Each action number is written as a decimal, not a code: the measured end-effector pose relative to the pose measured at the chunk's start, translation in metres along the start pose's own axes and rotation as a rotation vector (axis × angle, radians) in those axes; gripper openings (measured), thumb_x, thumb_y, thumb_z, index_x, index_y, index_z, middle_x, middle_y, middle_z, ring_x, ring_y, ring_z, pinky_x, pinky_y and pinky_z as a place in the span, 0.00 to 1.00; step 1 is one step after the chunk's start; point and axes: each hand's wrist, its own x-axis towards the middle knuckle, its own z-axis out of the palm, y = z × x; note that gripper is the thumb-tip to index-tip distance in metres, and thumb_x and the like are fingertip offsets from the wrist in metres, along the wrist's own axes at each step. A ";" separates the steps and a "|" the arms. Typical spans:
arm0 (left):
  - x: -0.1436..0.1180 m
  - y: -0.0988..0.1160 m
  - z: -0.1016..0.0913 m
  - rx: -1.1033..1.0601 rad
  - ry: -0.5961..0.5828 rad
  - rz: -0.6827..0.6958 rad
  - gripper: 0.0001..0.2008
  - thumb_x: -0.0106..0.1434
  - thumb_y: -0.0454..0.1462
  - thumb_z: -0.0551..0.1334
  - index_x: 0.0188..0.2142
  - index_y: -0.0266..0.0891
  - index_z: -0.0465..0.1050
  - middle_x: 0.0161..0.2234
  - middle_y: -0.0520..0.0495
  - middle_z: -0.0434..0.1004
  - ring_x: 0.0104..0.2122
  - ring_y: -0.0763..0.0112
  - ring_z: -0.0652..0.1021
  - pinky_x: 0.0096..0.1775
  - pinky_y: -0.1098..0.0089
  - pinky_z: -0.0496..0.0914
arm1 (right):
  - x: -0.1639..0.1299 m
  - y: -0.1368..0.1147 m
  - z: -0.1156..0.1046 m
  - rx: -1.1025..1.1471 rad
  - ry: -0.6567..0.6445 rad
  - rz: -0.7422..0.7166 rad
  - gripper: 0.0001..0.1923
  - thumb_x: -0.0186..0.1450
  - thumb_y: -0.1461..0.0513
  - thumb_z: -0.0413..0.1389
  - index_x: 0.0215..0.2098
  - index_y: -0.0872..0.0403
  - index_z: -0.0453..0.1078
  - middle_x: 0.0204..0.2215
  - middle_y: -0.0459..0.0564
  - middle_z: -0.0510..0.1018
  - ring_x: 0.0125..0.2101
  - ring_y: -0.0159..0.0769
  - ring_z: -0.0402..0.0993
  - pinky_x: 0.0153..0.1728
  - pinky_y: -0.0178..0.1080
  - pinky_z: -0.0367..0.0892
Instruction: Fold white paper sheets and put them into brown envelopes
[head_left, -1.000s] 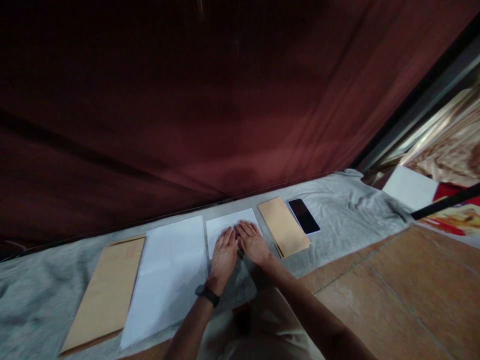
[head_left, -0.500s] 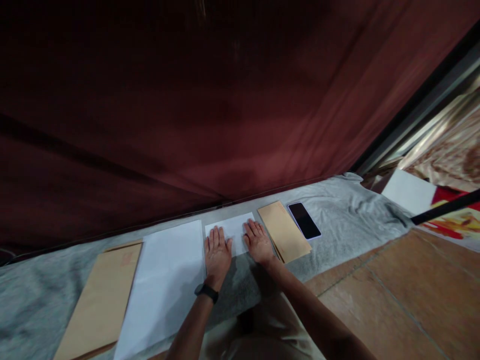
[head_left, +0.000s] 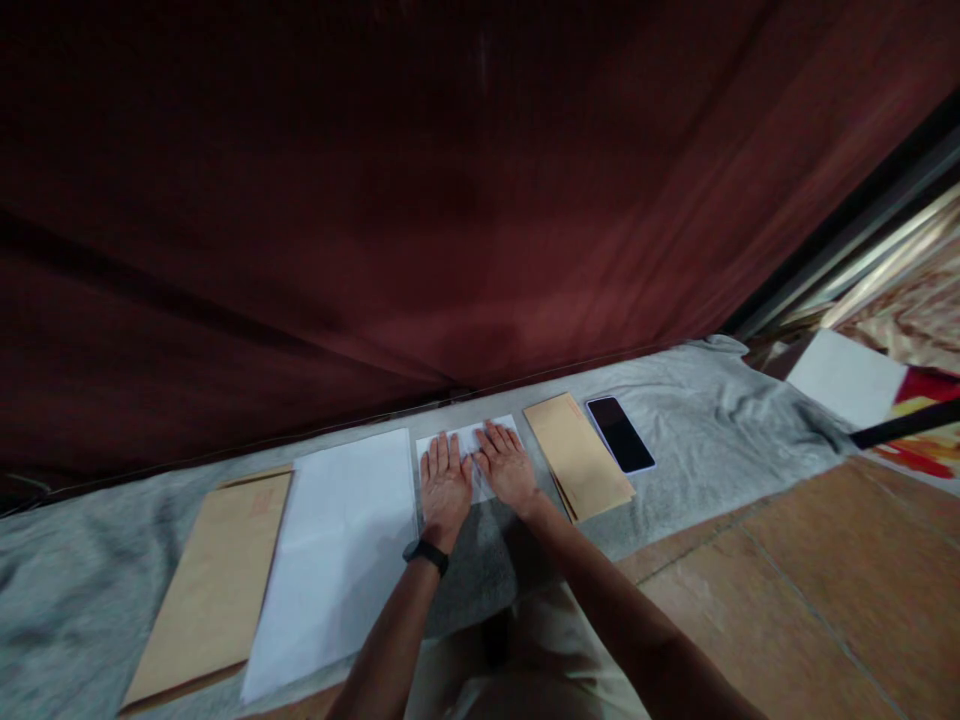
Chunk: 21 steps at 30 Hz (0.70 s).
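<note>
A small white sheet of paper (head_left: pixel 486 490) lies on the grey cloth, partly covered by both hands. My left hand (head_left: pixel 447 490) rests flat on its left part, fingers stretched forward. Flat on its right part is my right hand (head_left: pixel 507 468), fingers spread and angled to the left. The two thumbs are close together near the sheet's middle. Left of the hands is a larger stack of white paper (head_left: pixel 341 550). Several small brown envelopes (head_left: pixel 577 455) lie just right of my right hand.
Large brown envelopes (head_left: pixel 210 580) lie at the far left. A phone (head_left: pixel 621 434) with a dark screen is beside the small envelopes. Grey cloth (head_left: pixel 697 430) covers the narrow surface. A dark red curtain (head_left: pixel 450 220) hangs behind, and tiled floor (head_left: pixel 765 590) shows at right.
My hands have come closer together on the small sheet, the right one sliding left and forward. The whole view has shifted slightly.
</note>
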 end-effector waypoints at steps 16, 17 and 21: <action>-0.005 0.000 -0.005 0.006 0.055 -0.080 0.28 0.75 0.41 0.45 0.67 0.24 0.59 0.68 0.27 0.60 0.70 0.50 0.60 0.67 0.48 0.56 | 0.002 0.030 0.001 -0.010 0.024 0.039 0.25 0.76 0.58 0.46 0.68 0.58 0.63 0.68 0.59 0.63 0.68 0.45 0.59 0.68 0.52 0.54; -0.009 0.003 -0.007 0.006 0.041 -0.044 0.28 0.75 0.41 0.45 0.67 0.25 0.59 0.68 0.28 0.60 0.70 0.51 0.59 0.68 0.48 0.55 | 0.002 0.030 0.001 -0.010 0.022 0.038 0.25 0.76 0.58 0.46 0.68 0.58 0.63 0.68 0.59 0.63 0.68 0.45 0.58 0.68 0.52 0.53; -0.038 0.016 -0.016 -0.010 -0.037 0.088 0.28 0.74 0.41 0.46 0.68 0.28 0.58 0.69 0.33 0.60 0.71 0.52 0.57 0.68 0.47 0.55 | 0.002 0.029 -0.001 -0.019 0.007 0.038 0.25 0.77 0.58 0.46 0.68 0.57 0.62 0.68 0.59 0.63 0.68 0.45 0.58 0.68 0.53 0.52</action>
